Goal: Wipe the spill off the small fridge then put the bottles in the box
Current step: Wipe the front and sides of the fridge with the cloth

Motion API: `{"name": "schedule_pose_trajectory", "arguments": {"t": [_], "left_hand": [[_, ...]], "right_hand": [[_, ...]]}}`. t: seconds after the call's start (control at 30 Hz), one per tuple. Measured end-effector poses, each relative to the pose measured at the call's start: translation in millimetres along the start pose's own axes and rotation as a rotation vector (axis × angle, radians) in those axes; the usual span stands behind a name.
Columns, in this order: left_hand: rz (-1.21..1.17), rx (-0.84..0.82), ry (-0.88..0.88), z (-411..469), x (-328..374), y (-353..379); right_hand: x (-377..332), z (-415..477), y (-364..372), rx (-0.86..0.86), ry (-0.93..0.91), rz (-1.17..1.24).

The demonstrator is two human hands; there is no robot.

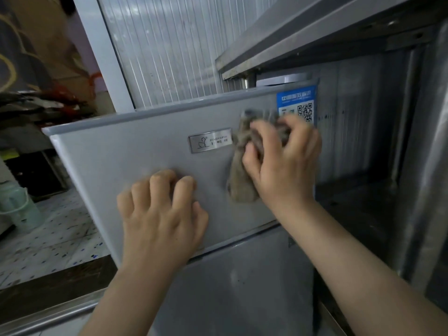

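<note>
The small grey fridge (pixel 116 161) fills the middle of the head view, seen from its front, with a metal brand plate (pixel 210 140) on the upper door. My right hand (pixel 283 161) is shut on a crumpled brownish-grey cloth (pixel 241 180) and presses it against the upper door, just right of the plate and under a blue QR sticker (pixel 297 103). My left hand (pixel 160 214) rests flat on the upper door lower left of the cloth, fingers curled, holding nothing. No spill shows clearly. No bottles or box are in view.
A steel shelf (pixel 315 32) overhangs the fridge at the upper right. A steel cabinet side (pixel 421 166) stands to the right. A pale green jug (pixel 19 209) sits on the speckled floor at the left. Clutter lies at the far left.
</note>
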State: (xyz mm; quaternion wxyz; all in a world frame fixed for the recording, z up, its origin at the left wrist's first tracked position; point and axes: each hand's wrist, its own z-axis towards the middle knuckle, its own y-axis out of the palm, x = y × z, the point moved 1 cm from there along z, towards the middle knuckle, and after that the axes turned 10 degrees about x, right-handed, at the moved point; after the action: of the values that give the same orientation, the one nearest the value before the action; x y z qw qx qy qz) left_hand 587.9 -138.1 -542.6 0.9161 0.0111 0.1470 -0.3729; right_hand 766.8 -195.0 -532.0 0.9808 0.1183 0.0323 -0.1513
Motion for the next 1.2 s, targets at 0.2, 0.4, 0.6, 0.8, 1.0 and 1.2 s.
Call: {"name": "schedule_pose_trajectory", "arguments": {"t": [0.2,0.4,0.6,0.8,1.0,1.2], "left_hand": [[-0.014,0.054,0.0,5,11,11],[-0.021,0.075,-0.002,1,11,14],[-0.041,0.07,-0.037,1,14,13],[-0.042,0.094,-0.049,1,16,17],[-0.04,0.1,-0.097,-1,22,19],[-0.059,0.088,-0.079,-5,24,18]], "right_hand": [[-2,-11,1,0.02,0.168,0.024],[5,-83,-25,-0.088,0.047,0.046],[15,-23,-17,-0.065,0.159,-0.111],[29,22,-3,-0.006,0.253,-0.099],[27,-74,-24,-0.106,0.229,-0.007],[30,-66,-24,-0.116,0.166,0.004]]}}
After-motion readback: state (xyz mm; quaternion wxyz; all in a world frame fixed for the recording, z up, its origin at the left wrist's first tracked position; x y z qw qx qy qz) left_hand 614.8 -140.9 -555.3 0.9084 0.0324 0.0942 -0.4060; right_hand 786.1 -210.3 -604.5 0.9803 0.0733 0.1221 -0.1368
